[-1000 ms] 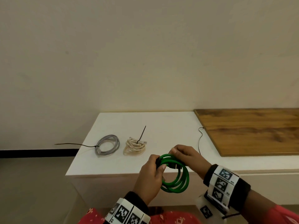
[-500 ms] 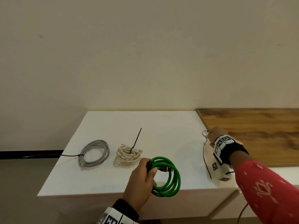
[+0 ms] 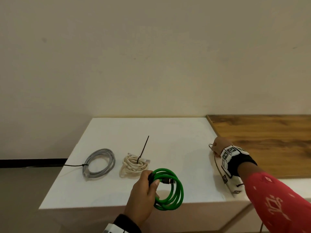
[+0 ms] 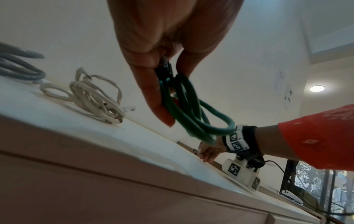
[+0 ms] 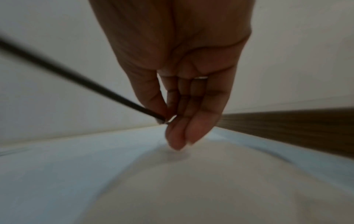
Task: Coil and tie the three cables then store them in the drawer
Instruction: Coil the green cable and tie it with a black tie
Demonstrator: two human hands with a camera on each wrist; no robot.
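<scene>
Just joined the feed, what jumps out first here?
The left hand holds a bright green coiled cable over the white table's front edge. Behind it lie a grey coil and a cream coil, both tied. The right hand pinches a thin black tie.

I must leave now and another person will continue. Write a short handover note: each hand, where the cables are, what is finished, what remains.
Left hand: grips the coiled green cable above the front edge of the white cabinet top; not tied yet.
Right hand: pinches one end of a loose black zip tie at the right side of the top, beside the wooden board.
Grey cable: coiled, tied, lying at the left.
Beige cable: coiled, tied, tie tail sticking up, lying in the middle.
Done: all three coiled, two tied.
Left: tie the green coil, then put all three in the drawer, which is not clearly in view.
</scene>
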